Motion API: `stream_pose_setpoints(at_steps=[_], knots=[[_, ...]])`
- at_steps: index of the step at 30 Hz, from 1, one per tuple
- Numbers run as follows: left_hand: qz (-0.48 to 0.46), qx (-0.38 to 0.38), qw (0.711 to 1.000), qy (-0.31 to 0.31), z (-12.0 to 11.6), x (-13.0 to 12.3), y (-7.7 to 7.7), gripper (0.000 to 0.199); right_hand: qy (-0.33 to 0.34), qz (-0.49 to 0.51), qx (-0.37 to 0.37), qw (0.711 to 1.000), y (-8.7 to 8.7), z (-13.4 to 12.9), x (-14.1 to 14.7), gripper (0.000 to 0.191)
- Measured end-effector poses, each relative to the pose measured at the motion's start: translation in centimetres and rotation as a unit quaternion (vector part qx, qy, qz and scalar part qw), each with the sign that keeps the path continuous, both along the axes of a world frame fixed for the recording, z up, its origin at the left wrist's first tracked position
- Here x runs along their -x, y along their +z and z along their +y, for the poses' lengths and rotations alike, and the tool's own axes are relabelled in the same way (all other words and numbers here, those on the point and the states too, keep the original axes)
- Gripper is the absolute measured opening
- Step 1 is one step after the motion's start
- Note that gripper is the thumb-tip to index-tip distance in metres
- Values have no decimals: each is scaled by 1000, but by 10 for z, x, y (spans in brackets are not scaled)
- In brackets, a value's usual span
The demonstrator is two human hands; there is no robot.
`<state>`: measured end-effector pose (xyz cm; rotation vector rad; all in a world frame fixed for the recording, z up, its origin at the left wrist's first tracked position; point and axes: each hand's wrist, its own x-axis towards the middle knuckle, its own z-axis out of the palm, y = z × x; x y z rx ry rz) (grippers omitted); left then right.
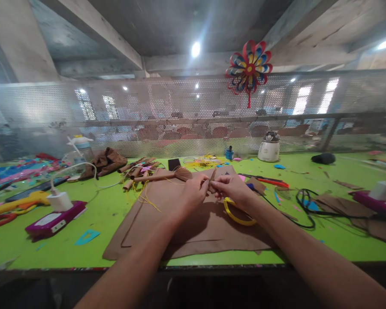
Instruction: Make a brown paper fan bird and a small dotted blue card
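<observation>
Where the green table (112, 227) begins, a wide brown sheet (141, 240) lies mostly flat, matt and a little creased, with another piece's straight edge showing on top of it. Over this sheet, a small brown strip (213, 175) stands nearly upright between the two hands. The left hand (194, 189) pinches it low with thumb and finger, the other fingers curled in; the right hand (230, 189) pinches from its own side, fingertips close to the left ones. It looks like thin, stiffish paper, so it should weigh next to nothing, grip dry rather than slippery, and crease or tear if squeezed or twisted hard — best taken lightly by the lower edges, leaving the pointed tip free. Whether it is folded or doubled is hard to tell, as the fingers cover its base. Under the right wrist curves a smooth yellow loop (239, 221), probably hard plastic. Just beyond the left hand, a slim brown stem (162, 176) ends in a frilled fan (182, 173), whose fine cuts look easily crushed; rolled tubes (128, 184) lie beside it, rounder and firmer. Farther back come loose yellow shreds (206, 163), a rounded white bottle (269, 150) with a dark lid, then the perforated screen (125, 137) — rigid, dull and see-through — with a looped paper flower (249, 69) showing brightly against it.
</observation>
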<state>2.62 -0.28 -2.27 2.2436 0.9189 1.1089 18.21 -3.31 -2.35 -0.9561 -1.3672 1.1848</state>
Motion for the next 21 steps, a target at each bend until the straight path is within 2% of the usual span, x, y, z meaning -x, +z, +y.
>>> stream_pose_setpoints(at_steps=[9, 14, 21], knots=[[-29, 62, 997, -21, 2, -3, -5, 21, -37, -25, -17, 999, -5, 5, -3, 33], [-78, 112, 989, -57, 5, -4, -7, 23, -33, -23, -7, 999, -2, 4, -4, 26], [-112, 113, 985, -68, 5, -4, -5, 19, -51, -34, -22, 998, 1, 2, -1, 24]])
